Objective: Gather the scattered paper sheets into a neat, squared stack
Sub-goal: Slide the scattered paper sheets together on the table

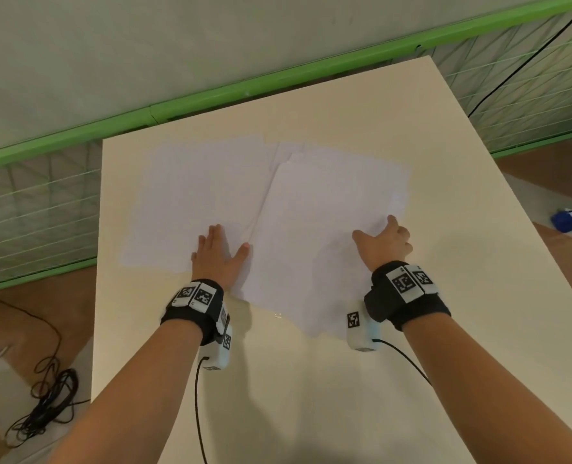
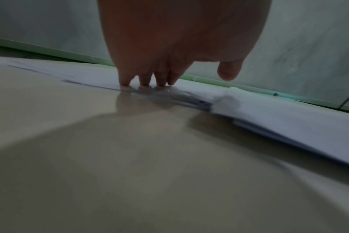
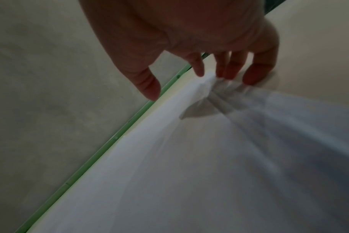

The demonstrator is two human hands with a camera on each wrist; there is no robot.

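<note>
Several white paper sheets lie spread on the cream table (image 1: 311, 390) in two overlapping groups, a left group (image 1: 191, 199) and a right group (image 1: 325, 216). My left hand (image 1: 216, 254) lies flat on the near right part of the left group. In the left wrist view its fingertips (image 2: 143, 82) press on the paper (image 2: 279, 119) and the thumb is lifted. My right hand (image 1: 383, 244) is at the right edge of the right group. Its fingertips (image 3: 223, 74) push against that edge, where the sheet (image 3: 189, 173) buckles upward. The thumb (image 3: 147, 86) stands apart from the paper.
A green rail (image 1: 211, 95) with wire mesh runs behind and to both sides of the table. A tangle of black cable (image 1: 50, 400) lies on the floor at the left. A white object with a blue cap (image 1: 567, 221) lies on the floor at the right.
</note>
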